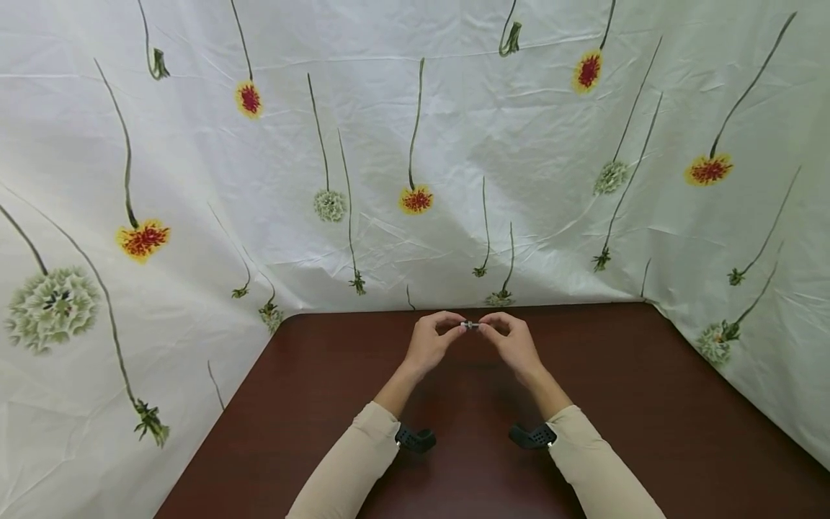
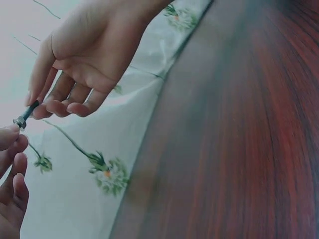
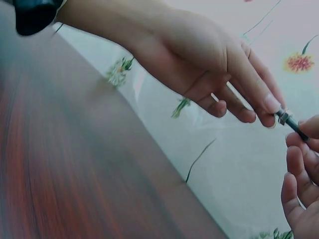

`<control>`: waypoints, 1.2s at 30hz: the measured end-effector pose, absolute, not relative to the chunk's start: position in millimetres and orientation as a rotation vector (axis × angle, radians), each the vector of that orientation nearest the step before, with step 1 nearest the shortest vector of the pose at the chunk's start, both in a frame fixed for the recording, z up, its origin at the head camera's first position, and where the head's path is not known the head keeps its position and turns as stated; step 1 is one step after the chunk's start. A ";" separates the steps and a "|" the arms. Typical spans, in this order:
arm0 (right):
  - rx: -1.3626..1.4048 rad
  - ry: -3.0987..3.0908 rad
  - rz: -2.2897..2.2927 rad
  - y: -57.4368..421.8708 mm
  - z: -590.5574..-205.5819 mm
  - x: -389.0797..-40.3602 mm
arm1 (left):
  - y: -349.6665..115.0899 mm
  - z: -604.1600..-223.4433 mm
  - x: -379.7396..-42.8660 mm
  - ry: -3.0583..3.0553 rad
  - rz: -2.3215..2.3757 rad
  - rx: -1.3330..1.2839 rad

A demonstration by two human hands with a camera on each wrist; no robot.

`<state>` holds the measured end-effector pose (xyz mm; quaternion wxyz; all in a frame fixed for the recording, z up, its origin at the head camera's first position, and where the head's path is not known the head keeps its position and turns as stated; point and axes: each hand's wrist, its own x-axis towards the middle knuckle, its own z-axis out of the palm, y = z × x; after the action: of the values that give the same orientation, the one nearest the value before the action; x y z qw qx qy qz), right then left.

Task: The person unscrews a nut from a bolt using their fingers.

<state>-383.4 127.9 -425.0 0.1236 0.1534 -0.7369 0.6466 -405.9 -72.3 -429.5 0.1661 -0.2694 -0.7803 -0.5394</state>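
A small metal bolt [image 1: 470, 325] lay in the gap between the fingertips, spanning from the left hand [image 1: 429, 346] to the right hand [image 1: 517, 348], and both hands pinched it, one at each end. Its long axis ran sideways, from one hand straight across to the other, nearly level in the head view and roughly in line with the far edge of the dark surface [image 1: 311, 404]. It seemed held in the air rather than resting there, with the floral cloth [image 1: 369, 241] showing behind it in both wrist views. From the left hand it pointed rightward; from the right hand, leftward. The telling detail was a nut-like collar [image 3: 284, 118], which sat off-centre, just beside the left fingertips, so the left hand was the nearer one to it. The dark shaft [image 3: 298, 131] reached from that collar to the right hand's thumb and finger. How far the fingertips covered either end could not be told, nor could any thread be made out. The other fingers of both hands curved loosely, apart from the bolt.
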 end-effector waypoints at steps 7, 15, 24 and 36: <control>0.417 -2.110 1.906 123.9 -415.1 -379.2 | -68.8 -420.5 -400.8 -2.147 -1.521 -0.813; 0.532 -2.162 1.813 122.2 -408.6 -374.7 | -70.9 -412.4 -396.4 -2.151 -1.451 -0.895; 0.603 -2.177 1.668 121.4 -406.0 -373.5 | -75.4 -409.8 -395.7 -2.124 -1.478 -0.915; 0.598 -2.173 1.654 124.1 -405.3 -373.1 | -73.8 -406.1 -392.2 -2.145 -1.467 -0.917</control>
<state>-373.1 124.1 -405.3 0.1721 0.2106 -0.7657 0.5828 -392.2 -73.8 -406.1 0.1917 -0.3267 -0.7638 -0.5226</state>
